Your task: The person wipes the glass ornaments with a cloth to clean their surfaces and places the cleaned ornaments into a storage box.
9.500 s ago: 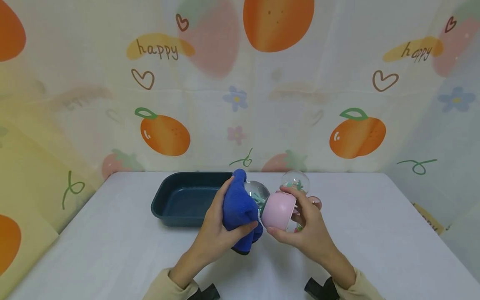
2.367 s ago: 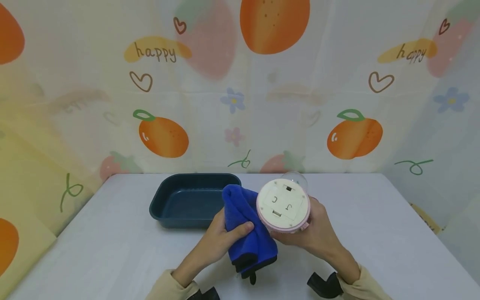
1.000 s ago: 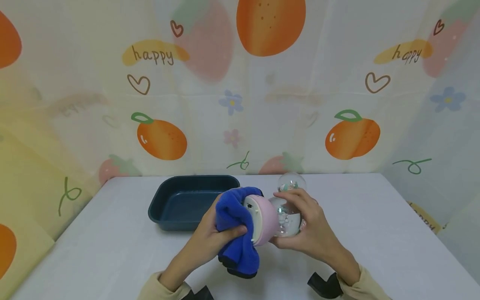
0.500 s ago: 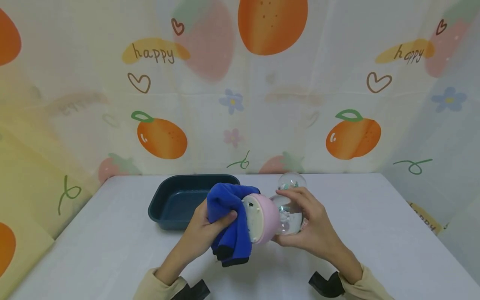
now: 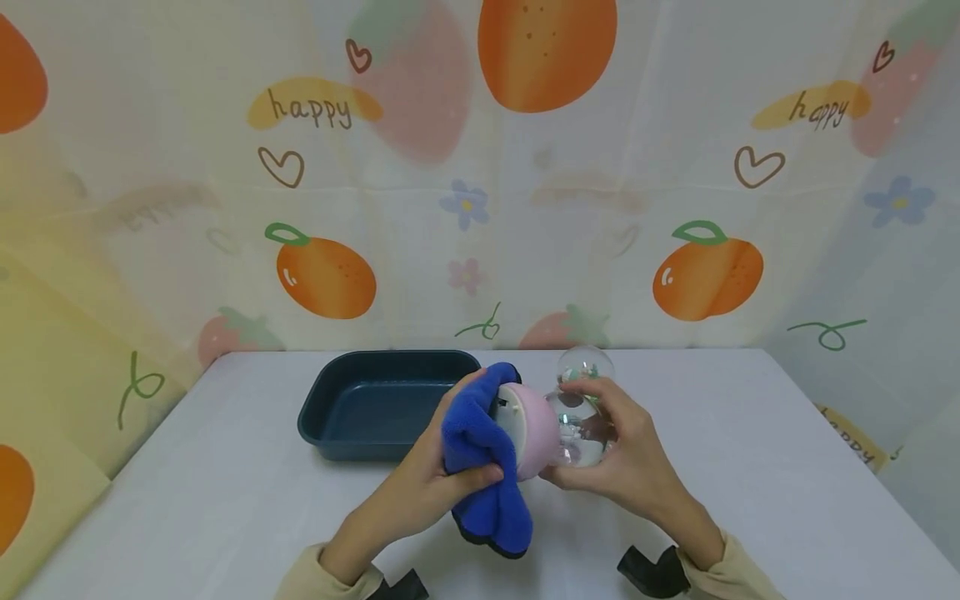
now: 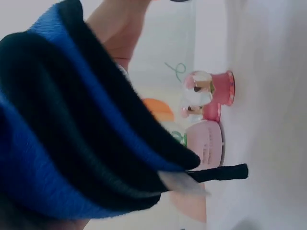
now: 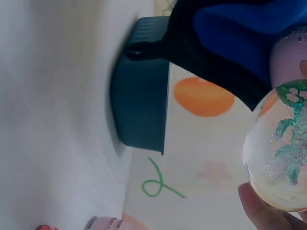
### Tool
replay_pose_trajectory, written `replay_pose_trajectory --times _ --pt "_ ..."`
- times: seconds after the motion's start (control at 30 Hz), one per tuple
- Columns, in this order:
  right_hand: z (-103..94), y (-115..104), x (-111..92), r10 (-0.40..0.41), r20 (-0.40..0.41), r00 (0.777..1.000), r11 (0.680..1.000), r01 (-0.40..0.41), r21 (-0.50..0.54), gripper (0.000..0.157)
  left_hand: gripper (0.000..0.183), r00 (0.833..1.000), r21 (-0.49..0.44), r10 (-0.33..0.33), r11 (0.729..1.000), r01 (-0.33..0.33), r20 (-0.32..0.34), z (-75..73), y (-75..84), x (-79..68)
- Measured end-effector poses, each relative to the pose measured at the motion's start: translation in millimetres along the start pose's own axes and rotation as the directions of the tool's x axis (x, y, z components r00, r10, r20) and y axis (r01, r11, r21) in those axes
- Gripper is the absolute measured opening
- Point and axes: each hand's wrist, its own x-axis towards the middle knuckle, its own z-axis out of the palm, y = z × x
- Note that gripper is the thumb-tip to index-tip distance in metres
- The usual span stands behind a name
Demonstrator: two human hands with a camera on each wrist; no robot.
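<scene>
One clear-domed, pink-based snow globe (image 5: 543, 432) held on its side above one white-covered table (image 5: 225, 500)

The round, smooth dome is gripped by the right hand (image 5: 632, 457), thumb and fingers being curved around it; sparkling teal shapes are seen inside. The flat, pale underside is turned toward the left hand (image 5: 426, 477), in which one blue, soft-piled cloth with black edging (image 5: 480, 437) is held bunched. The underside is partly covered by the cloth. One black fabric loop (image 6: 223, 173) and one whitish tag (image 6: 180, 182) are noted at the cloth's border.

Three further globes are counted on the table: one large clear-domed globe (image 5: 585, 363) with a pink, lettered base, stood behind the right hand, and two small pink-based globes (image 6: 223, 88), stood close together. One dark teal, rectangular tray with rounded corners (image 5: 352, 451) is placed beyond the left hand. Two beige sleeves (image 5: 318, 575) and two black wrist pieces (image 5: 654, 573) are seen. Behind the table, one pale backdrop (image 5: 562, 258) is printed with oranges, strawberries and flowers.
</scene>
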Motion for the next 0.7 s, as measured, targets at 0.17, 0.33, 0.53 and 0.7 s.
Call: replay_pose_trajectory --times 0.17,0.33,0.53,0.7 --pt "-0.1 0.6 -0.6 -0.002 0.02 1.0 1.0 0.003 -0.015 0.083 0.075 0.992 0.062 0.03 0.998 -0.023 -0.122 2.5 -1.9 1.4" --pt "0.0 0.6 -0.1 -0.027 0.019 0.999 0.999 0.027 -0.018 0.082 0.063 0.97 0.147 0.081 0.988 -0.047 -0.23 1.3 -5.8 2.8" --pt "0.1 0.8 -0.3 -0.018 0.019 1.0 0.999 0.019 -0.036 0.081 0.052 0.966 0.165 0.048 0.986 -0.005 -0.254 -3.7 -6.7 2.3" --pt "-0.2 1.2 -0.5 -0.01 0.009 1.0 1.0 0.01 -0.023 0.082 0.032 0.969 0.138 0.015 0.99 0.02 -0.246 -10.7 -6.1 -0.2"
